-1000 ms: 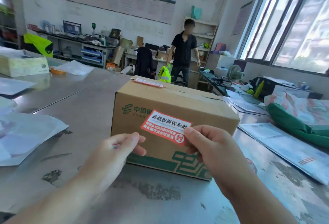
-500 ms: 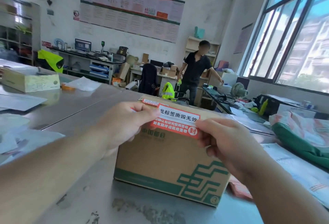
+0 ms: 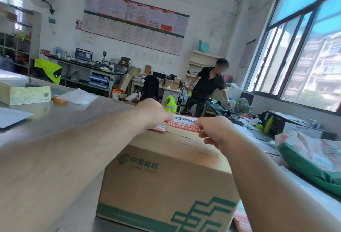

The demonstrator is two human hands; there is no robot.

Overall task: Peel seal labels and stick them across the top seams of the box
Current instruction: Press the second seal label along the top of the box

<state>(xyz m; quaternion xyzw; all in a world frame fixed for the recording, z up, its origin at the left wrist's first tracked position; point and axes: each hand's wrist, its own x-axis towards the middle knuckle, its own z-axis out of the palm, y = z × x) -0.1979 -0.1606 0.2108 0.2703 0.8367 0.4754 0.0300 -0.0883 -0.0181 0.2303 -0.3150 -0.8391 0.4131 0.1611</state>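
A cardboard box (image 3: 166, 182) printed with green postal markings stands on a grey metal table (image 3: 60, 117) at lower centre of the frame, its top face seen at a shallow angle. Above the far part of that top, a red-and-white seal label (image 3: 184, 124) is stretched between two hands. The left hand (image 3: 153, 115) enters from the lower left and pinches the label's left end; the right hand (image 3: 215, 130) enters from the lower right and pinches the right end, beside the round red stamp mark. Both sets of fingers are closed on the label, thumb against forefinger, the remaining fingers curled under. The label's long axis runs left to right across the frame, roughly level. A seam (image 3: 199, 148) shows as a pale line running obliquely from centre toward the right edge of the box top, below and nearer the camera than the label. A second red label (image 3: 158, 128) appears to lie already on the far left part of the top, just below the left hand. Whether the held label touches the cardboard cannot be told from this angle. Both forearms are extended forward at about equal reach, the wrists near level. The coming move probably calls for lowering the label so that it bridges the seam, then pressing it flat.
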